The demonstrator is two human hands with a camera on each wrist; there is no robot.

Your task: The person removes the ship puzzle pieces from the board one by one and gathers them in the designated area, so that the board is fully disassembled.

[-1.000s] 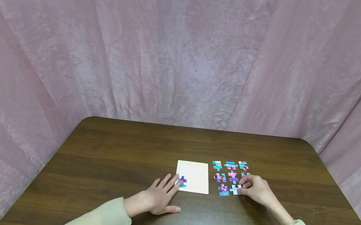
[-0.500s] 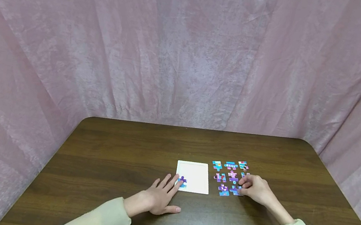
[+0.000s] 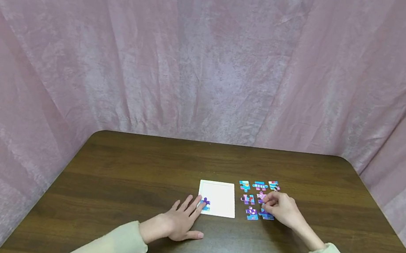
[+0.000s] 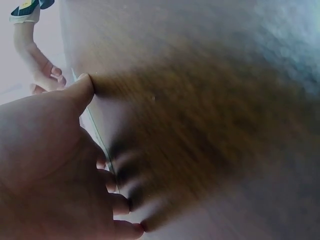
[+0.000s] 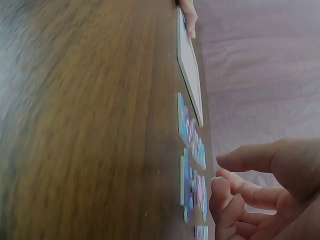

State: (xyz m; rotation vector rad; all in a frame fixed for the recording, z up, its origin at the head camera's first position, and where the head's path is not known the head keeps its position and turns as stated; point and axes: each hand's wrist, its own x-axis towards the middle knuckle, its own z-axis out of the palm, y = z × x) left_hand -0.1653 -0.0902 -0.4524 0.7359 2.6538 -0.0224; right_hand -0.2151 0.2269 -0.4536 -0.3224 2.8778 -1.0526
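My left hand rests on the table with its fingers spread, the fingertips over the lower left corner of a white puzzle tray. A purple and blue puzzle piece lies in that corner beside the fingertips. My right hand hovers low over the right side of a group of loose pieces, fingers loosely bent. In the right wrist view, the thumb and index fingertip are close together with no piece showing between them. Just below that hand lies a blue-purple piece; some pieces behind it are hidden.
Several more loose puzzle pieces lie in rough rows right of the tray, among them a blue-white one and a purple one. The brown wooden table ends at a pink curtain behind and beside it.
The lower right piece has turned from pale with glare to blue-purple. My right hand has left it and shifted slightly left and up. My left hand has stayed put.
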